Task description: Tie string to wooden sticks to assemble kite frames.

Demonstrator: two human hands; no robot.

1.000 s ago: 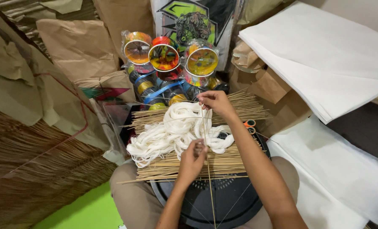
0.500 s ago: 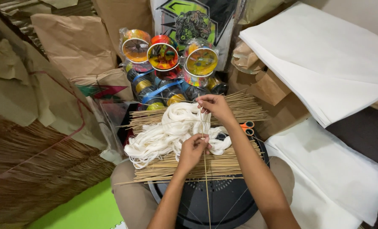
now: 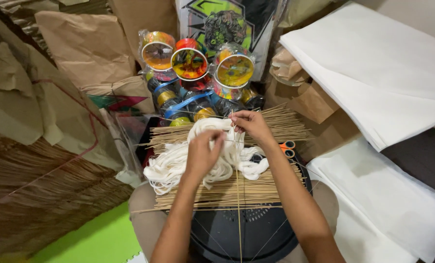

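Both hands pinch: right hand [image 3: 250,124] on thin stick [image 3: 238,204] top, left hand [image 3: 203,155] moved up it, now over white thread bundle [image 3: 178,163] w/ fingers closed.

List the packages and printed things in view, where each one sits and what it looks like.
Wrapped spools: behind the hands, round, clear film, orange, red and yellow faces.
Printed sheet: top centre, upright, black with green and white shapes.
Brown paper bags: top left, crumpled.
White paper stack: right, flat.
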